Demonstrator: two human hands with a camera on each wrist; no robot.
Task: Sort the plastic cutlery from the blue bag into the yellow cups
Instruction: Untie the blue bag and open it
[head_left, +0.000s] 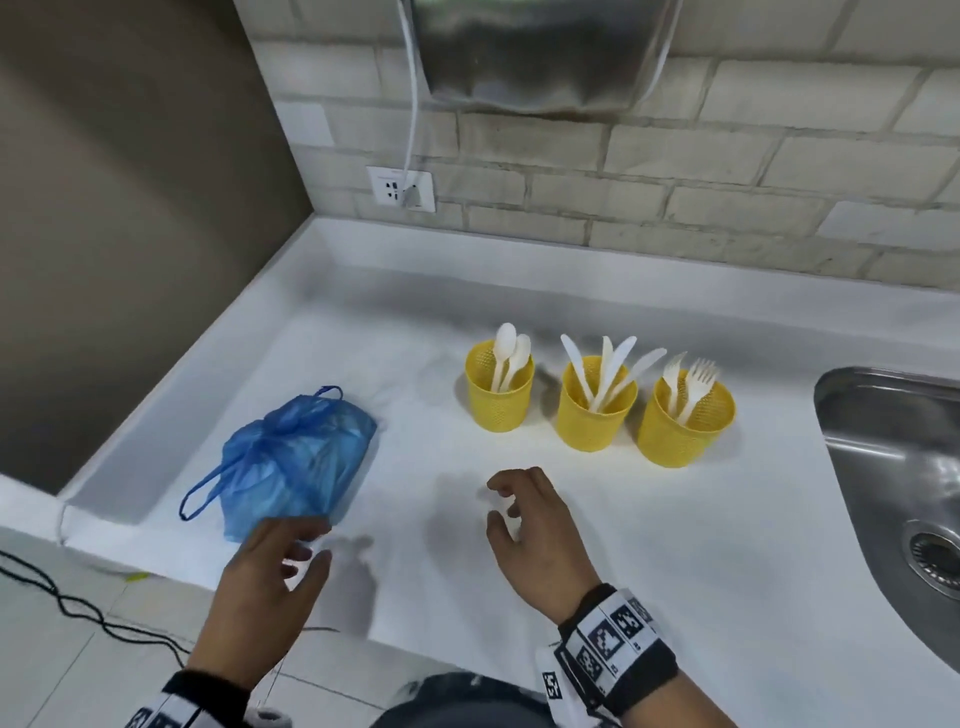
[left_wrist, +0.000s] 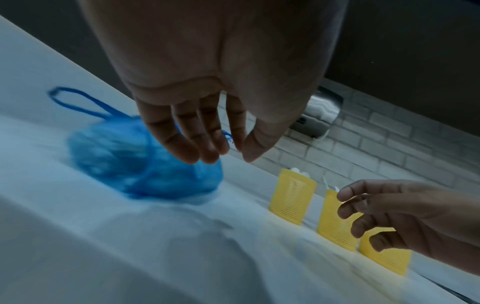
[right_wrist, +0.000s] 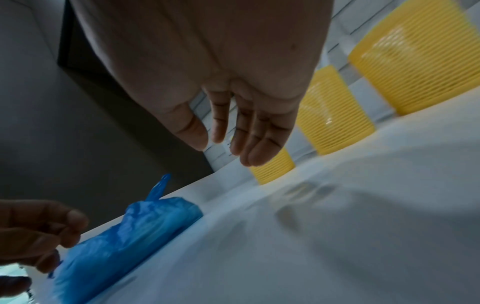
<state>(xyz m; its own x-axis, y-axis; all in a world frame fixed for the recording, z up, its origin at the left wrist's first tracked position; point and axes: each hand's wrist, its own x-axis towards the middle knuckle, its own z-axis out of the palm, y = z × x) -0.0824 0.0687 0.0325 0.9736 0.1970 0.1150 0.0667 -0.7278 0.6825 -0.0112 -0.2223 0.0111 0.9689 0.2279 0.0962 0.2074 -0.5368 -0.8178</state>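
Note:
A crumpled blue bag (head_left: 296, 462) (left_wrist: 140, 164) (right_wrist: 124, 242) with a loop handle lies on the white counter (head_left: 415, 415) at the left. Three yellow mesh cups stand in a row: the left cup (head_left: 500, 387) holds white spoons, the middle cup (head_left: 596, 405) knives, the right cup (head_left: 685, 423) forks. My left hand (head_left: 291, 556) (left_wrist: 207, 148) hovers just in front of the bag, fingers loosely spread and holding nothing. My right hand (head_left: 511, 512) (right_wrist: 233, 144) hovers over the bare counter in front of the cups, fingers relaxed and holding nothing.
A steel sink (head_left: 904, 493) is set into the counter at the right. On the brick wall behind are a socket (head_left: 400, 188) with a white cable and a metal dryer (head_left: 540, 52). A black cord (head_left: 78, 608) runs along the floor at the left.

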